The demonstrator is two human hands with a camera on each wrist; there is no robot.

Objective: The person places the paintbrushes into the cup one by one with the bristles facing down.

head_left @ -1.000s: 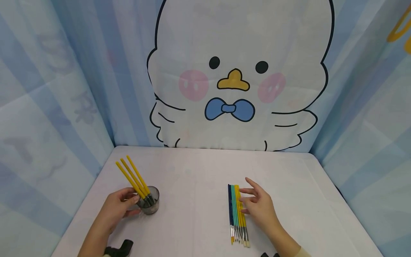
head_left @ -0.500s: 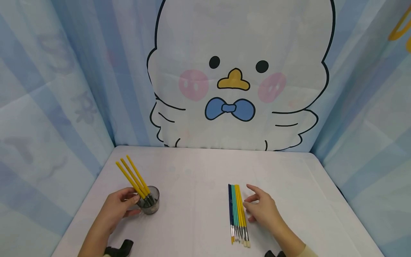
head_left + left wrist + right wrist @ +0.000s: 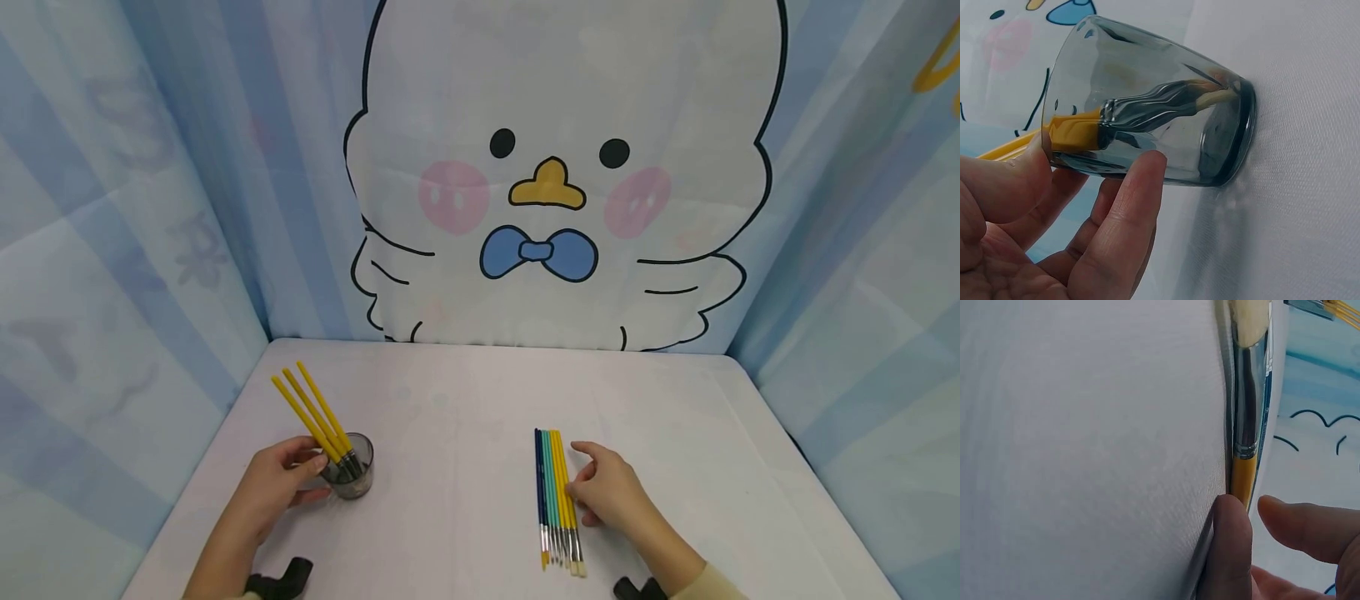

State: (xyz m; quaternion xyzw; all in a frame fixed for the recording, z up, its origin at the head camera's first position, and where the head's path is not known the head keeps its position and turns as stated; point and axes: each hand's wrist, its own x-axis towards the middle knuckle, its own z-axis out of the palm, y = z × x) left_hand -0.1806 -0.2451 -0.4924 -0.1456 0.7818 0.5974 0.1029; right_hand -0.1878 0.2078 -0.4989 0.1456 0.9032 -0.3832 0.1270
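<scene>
My left hand (image 3: pixel 273 485) holds a smoky glass cup (image 3: pixel 358 482) at its near-left side, thumb by the rim. Yellow-handled paintbrushes (image 3: pixel 300 407) lean in the cup, bristles down. In the left wrist view, their bristles show through the wall of the cup (image 3: pixel 1147 69). A row of paintbrushes (image 3: pixel 552 479) with dark blue, teal and yellow handles lies on the table, bristles toward me. Against the row's right side is my right hand (image 3: pixel 611 492). In the right wrist view, a fingertip overlaps a yellow paintbrush (image 3: pixel 1245 472), with a gap between the fingers.
The table (image 3: pixel 450 417) has a white cloth. Behind it hangs a curtain (image 3: pixel 547 317) with a cartoon bird, and striped blue curtains flank both sides. Black wrist straps (image 3: pixel 283 579) show at the lower edge.
My right hand has drawn back slightly to the right from over the brushes, then come in again at the row's right edge with its fingers more bent. The left hand and cup stay put.
</scene>
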